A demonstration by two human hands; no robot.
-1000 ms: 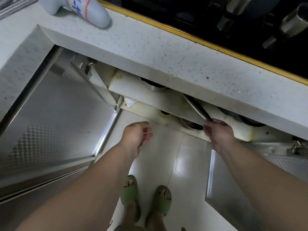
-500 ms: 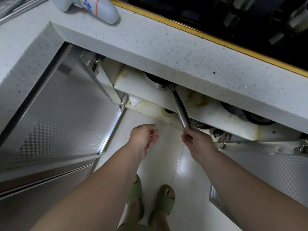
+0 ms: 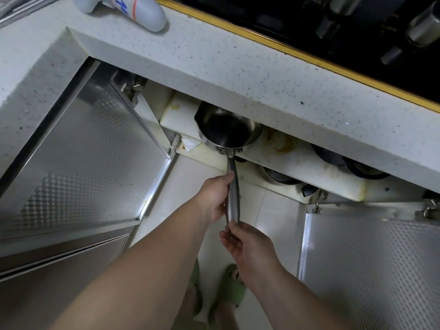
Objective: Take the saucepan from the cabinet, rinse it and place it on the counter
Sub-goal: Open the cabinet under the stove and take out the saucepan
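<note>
Saucepan (image 3: 227,129) handle gripped: left hand (image 3: 214,198), right hand (image 3: 247,246).

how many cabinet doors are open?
2. Left door swung out at the left; right door swung out at lower right. Both flank the saucepan.

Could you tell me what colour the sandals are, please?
The sandals are light green, seen in the head view.
</note>
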